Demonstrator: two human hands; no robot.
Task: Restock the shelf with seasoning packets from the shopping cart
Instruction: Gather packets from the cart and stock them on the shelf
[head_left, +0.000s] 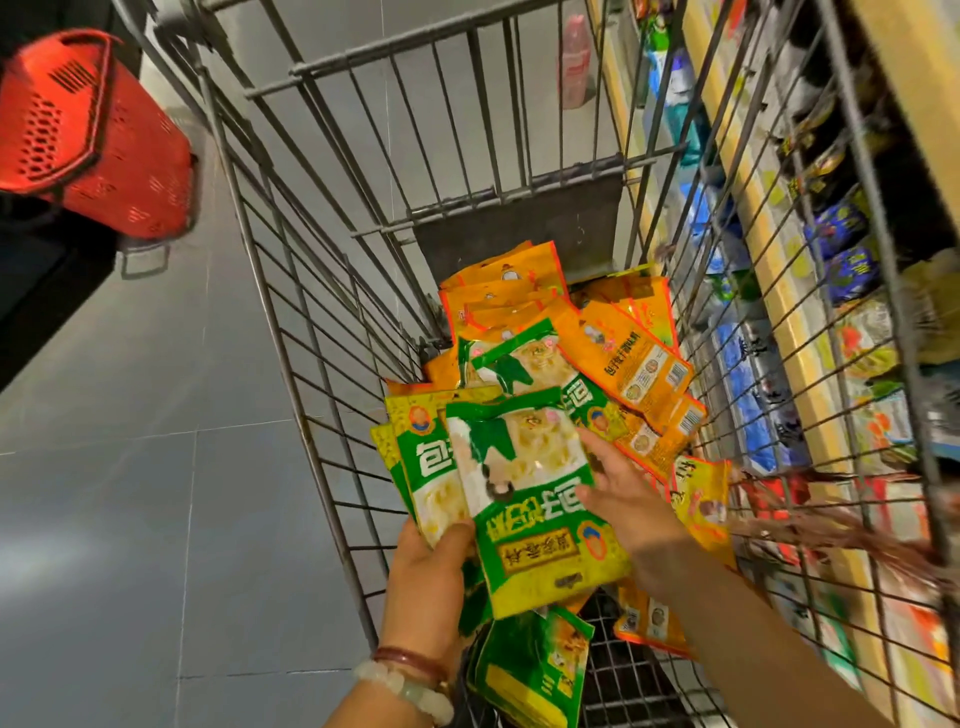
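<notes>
Our left hand (423, 577) grips green packets (524, 499) above the cart (291, 291); right hand (628, 499) lies flat on them, fingertips hidden. Orange packets (631, 358) fill the cart.

Dim aisle, wide-angle bending at edges, motion-blurred shelf (810, 291).

One shopping cart (291, 332), one red basket (88, 135), two hands, many seasoning packets (613, 358), uncountable.
</notes>
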